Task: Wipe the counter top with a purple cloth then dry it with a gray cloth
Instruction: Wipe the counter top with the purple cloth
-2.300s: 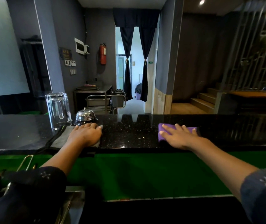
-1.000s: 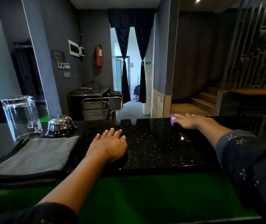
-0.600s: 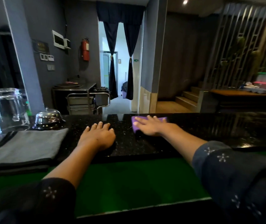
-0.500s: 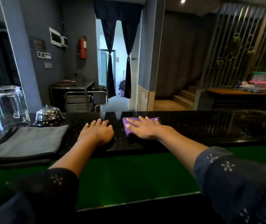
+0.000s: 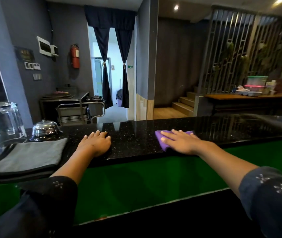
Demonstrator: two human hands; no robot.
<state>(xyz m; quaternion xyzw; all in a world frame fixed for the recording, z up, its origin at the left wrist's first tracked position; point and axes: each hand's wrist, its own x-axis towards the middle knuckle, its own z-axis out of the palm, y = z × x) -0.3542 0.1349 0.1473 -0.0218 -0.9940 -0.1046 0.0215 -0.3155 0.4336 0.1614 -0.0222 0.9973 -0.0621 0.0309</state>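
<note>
Purple cloth (image 5: 164, 141) lies flat on the black speckled worktop (image 5: 136, 140), near its front edge, pinned under my right hand (image 5: 181, 142); the fingers (image 5: 168, 134) are spread wide and pressed down on it. My left hand (image 5: 94, 143) rests palm-down on bare worktop, fingers loosely together, holding nothing. I see the gray cloth (image 5: 28, 156) folded just left of that hand, with a service bell (image 5: 45, 128) and an upturned glass (image 5: 3, 122) behind it.

Purple cloth (image 5: 160, 140) mostly under right hand (image 5: 179, 142)
</note>
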